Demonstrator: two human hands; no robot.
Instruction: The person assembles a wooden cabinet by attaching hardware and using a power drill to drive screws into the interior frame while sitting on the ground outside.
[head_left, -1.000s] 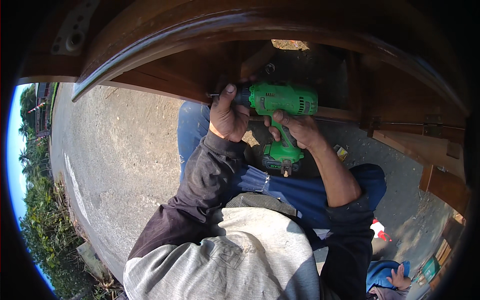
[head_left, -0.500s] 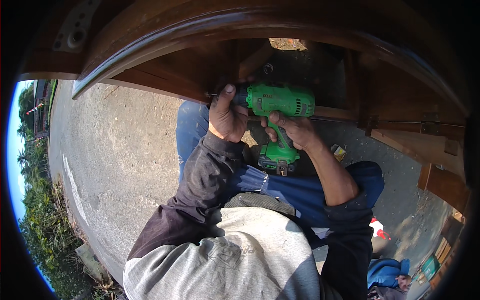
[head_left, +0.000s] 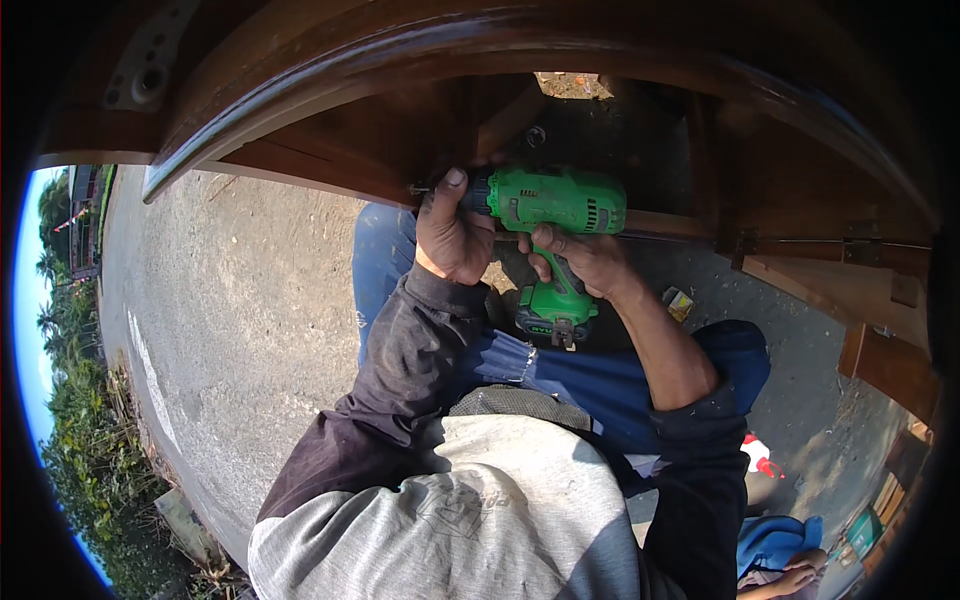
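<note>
A green cordless drill (head_left: 560,200) lies sideways in front of me, its bit pointing left at the edge of a brown wooden panel (head_left: 310,165). Round its handle my right hand (head_left: 585,258) is closed, with fingers near the trigger. My left hand (head_left: 455,235) is wrapped round the black chuck (head_left: 478,192) at the front, thumb on top. The thin bit (head_left: 420,189) sticks out past my left thumb and meets or nearly meets the wood; I cannot tell which. Below the handle hangs the dark battery (head_left: 555,325).
Polished wooden furniture (head_left: 500,45) arches over my hands. At the right are hinged wooden parts (head_left: 880,300). A small yellow box (head_left: 678,304) and a white bottle with a red cap (head_left: 760,457) lie on the ground. Another person's hand (head_left: 795,577) shows at the lower right.
The drill and both my hands have shifted very slightly left. My grips are the same. At the lower right, the other person's hand and arm have moved further into view.
</note>
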